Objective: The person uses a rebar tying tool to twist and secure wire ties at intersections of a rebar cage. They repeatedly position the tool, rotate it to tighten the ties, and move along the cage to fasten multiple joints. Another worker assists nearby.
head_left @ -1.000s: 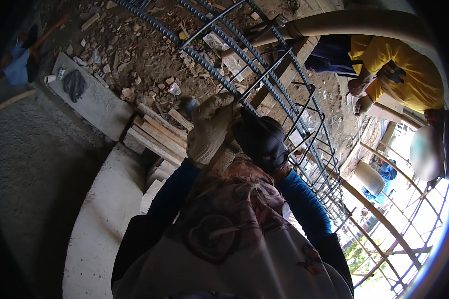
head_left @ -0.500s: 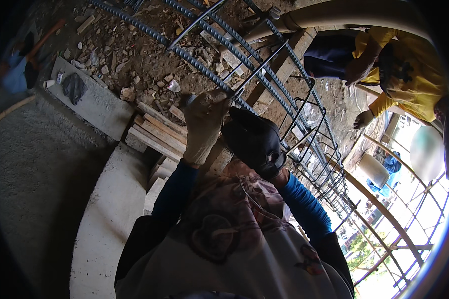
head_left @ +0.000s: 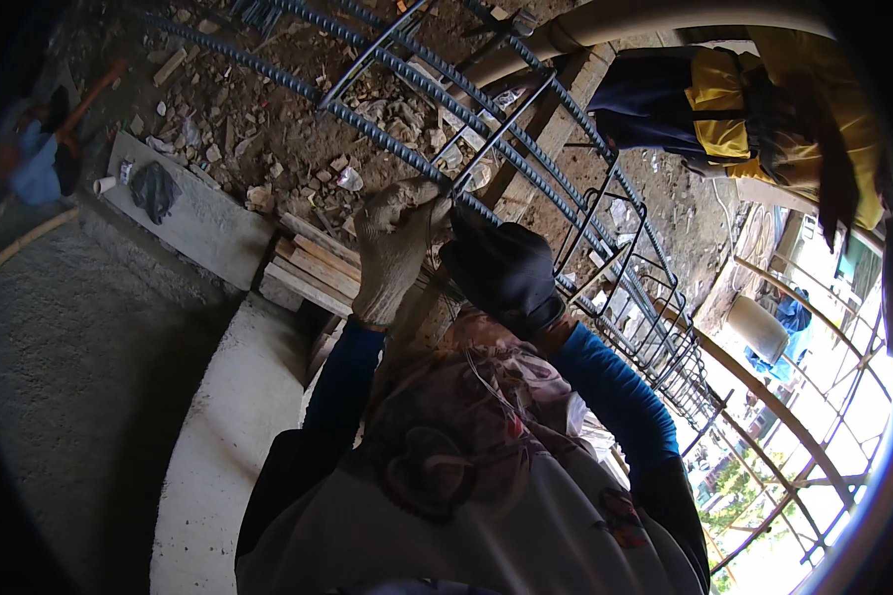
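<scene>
Here we are at the rebar cage [head_left: 546, 178], and it lies straight ahead of both hands, just past the fingertips. Its long axis is the thing to watch: a slant, from far ahead on the left hand's side, across in front of the fingers, then down past the right hand and away on that side. Nearest in is one ribbed steel bar [head_left: 382, 139], and the close corner of a thin stirrup [head_left: 483, 154] meets it right between the two sets of fingertips. That crossing looks like the pivot of it all!

Left hand [head_left: 392, 243], pale knit glove, fingers bent in against the bar just on the near-left of that corner. Right hand [head_left: 506, 273], dark glove, curled close on the other side, covering a stretch of the same bar. Which is nearer? Hardly anything in it; both crowd the joint. Whether either one grips bar, stirrup or something finer, I can't tell (those gloves hide plenty).

Out to the left of the left hand, a stack of timber strips [head_left: 318, 268]; beyond the hands, rubble-strewn ground [head_left: 298, 139]; far ahead on the right, a co-worker's dark trousers [head_left: 645, 104].
</scene>
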`<state>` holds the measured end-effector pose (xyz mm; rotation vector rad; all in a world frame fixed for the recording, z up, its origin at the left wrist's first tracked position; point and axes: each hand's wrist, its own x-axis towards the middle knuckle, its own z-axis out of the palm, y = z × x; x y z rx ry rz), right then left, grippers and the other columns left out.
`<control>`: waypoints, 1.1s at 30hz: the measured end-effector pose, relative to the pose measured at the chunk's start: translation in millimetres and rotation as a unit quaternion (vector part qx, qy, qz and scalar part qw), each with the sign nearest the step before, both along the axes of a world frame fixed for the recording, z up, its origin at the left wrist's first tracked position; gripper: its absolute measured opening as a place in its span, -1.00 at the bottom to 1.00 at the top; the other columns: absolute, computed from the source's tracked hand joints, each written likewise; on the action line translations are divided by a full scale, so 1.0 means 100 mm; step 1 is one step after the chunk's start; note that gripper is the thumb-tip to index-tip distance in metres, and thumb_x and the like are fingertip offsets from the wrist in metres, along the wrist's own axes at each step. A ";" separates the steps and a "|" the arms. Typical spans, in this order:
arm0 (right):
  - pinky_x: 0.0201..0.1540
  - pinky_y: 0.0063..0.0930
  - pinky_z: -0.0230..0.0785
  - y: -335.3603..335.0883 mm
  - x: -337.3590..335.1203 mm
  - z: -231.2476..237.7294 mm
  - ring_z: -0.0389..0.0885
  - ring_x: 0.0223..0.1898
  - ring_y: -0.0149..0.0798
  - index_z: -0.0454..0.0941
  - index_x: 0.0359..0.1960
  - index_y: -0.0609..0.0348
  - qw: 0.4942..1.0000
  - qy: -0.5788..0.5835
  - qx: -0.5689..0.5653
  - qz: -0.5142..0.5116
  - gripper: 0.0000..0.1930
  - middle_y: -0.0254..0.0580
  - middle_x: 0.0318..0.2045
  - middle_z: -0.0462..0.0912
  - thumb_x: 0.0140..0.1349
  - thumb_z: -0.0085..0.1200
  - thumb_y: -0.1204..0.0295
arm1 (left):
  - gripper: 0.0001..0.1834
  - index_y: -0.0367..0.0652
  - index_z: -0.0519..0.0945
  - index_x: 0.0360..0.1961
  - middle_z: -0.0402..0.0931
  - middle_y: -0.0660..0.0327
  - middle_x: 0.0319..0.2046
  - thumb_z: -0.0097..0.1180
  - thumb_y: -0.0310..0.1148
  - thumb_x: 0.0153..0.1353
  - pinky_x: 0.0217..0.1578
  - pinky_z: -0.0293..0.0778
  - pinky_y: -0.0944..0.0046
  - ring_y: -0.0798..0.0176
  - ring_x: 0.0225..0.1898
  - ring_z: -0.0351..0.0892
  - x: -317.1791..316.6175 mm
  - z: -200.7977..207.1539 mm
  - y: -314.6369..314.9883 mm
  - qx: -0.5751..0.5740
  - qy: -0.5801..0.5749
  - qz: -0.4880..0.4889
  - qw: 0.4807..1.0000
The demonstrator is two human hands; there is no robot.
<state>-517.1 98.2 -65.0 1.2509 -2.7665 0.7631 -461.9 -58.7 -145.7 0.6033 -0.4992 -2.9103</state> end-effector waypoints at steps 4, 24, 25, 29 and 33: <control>-0.41 -0.29 0.57 0.00 0.02 0.00 0.70 -0.45 -0.19 0.73 -0.01 0.12 0.998 0.044 0.046 0.020 -0.66 -0.13 -0.11 0.79 0.20 0.36 0.31 | -0.78 -0.32 0.68 0.04 0.75 0.10 -0.09 0.30 -0.54 0.39 -0.33 0.79 0.26 0.23 -0.28 0.79 -0.06 0.14 -0.07 -0.241 -0.074 -0.060 0.966; -0.34 -0.25 0.58 -0.03 0.00 0.01 0.75 -0.33 -0.16 0.74 -0.08 0.03 0.992 0.104 0.034 0.059 -0.77 -0.16 -0.09 0.79 0.25 0.34 0.31 | -0.79 -0.30 0.70 -0.04 0.74 0.17 -0.23 0.37 -0.59 0.32 -0.50 0.62 0.37 0.32 -0.41 0.74 -0.06 0.11 -0.07 -0.310 -0.075 -0.062 0.946; -0.34 -0.25 0.59 -0.04 0.00 -0.06 0.75 -0.30 -0.18 0.74 -0.08 0.03 0.993 0.096 0.047 0.055 -0.76 -0.16 -0.08 0.78 0.25 0.34 0.31 | -0.80 -0.30 0.69 -0.04 0.73 0.18 -0.24 0.37 -0.58 0.33 -0.48 0.61 0.37 0.32 -0.41 0.73 -0.08 0.12 -0.08 -0.447 -0.061 -0.063 0.890; -0.26 -0.25 0.63 0.03 0.08 -0.13 0.78 -0.12 -0.16 0.73 -0.14 0.02 0.992 0.091 0.070 0.047 -0.80 -0.11 0.01 0.77 0.19 0.36 0.36 | -0.82 -0.29 0.67 -0.08 0.69 0.20 -0.26 0.37 -0.57 0.33 -0.45 0.56 0.36 0.36 -0.44 0.68 -0.15 0.15 -0.15 -0.549 0.005 -0.060 0.834; -0.27 -0.23 0.64 -0.02 0.11 -0.04 0.80 -0.13 -0.13 0.75 -0.09 0.03 0.994 0.054 0.087 0.035 -0.75 -0.10 0.01 0.77 0.19 0.37 0.37 | -0.84 -0.30 0.63 -0.11 0.66 0.20 -0.28 0.35 -0.59 0.34 -0.43 0.59 0.34 0.37 -0.43 0.68 -0.18 0.15 -0.19 -0.631 0.029 -0.049 0.773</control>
